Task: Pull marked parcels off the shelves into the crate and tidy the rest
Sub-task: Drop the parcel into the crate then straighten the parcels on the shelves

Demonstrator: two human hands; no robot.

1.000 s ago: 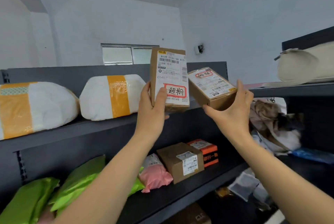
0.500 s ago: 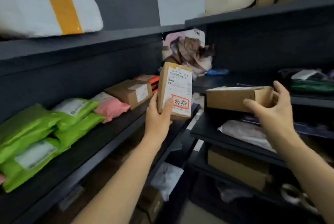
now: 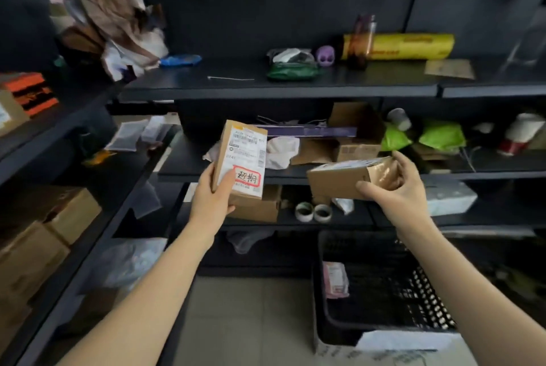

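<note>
Head view, both hands up in front of the dark shelves (image 3: 277, 90).

- Left hand (image 3: 211, 200): grips the marked parcel (image 3: 242, 158) by its lower left corner, thumb across the front face, the other fingers hidden behind. The parcel stands on end, long axis near vertical and leaning slightly right. Its label faces the camera, with red-outlined handwriting at the bottom.
- Right hand (image 3: 396, 188): wraps around the right end of a second box (image 3: 342, 180), thumb under the front face and fingers (image 3: 404, 164) curled over the taped end. The box lies flat, long axis left to right. Its label faces up and shows edge-on, so I cannot tell whether it carries a mark.
- Both parcels are held in the air, off the shelves, level with each other and apart.
- Crate (image 3: 369, 247): black mesh, on the floor (image 3: 251, 321) at lower right. A pink packet (image 3: 335, 280) already lies against its left inner wall.

Relation that matters: the crate lies below both hands. The right hand sits nearly straight above its opening, while the left hand is above bare floor, left of the crate's left wall.

Judgement: the second box could go in on a plain descent. The marked parcel needs a shift to the right as well as down, and probably a turn onto its face so that it lands flat. Most of the crate looks unfilled, so clearance should not be a problem. The main risk is clipping the near shelf edge on the way down.
</note>
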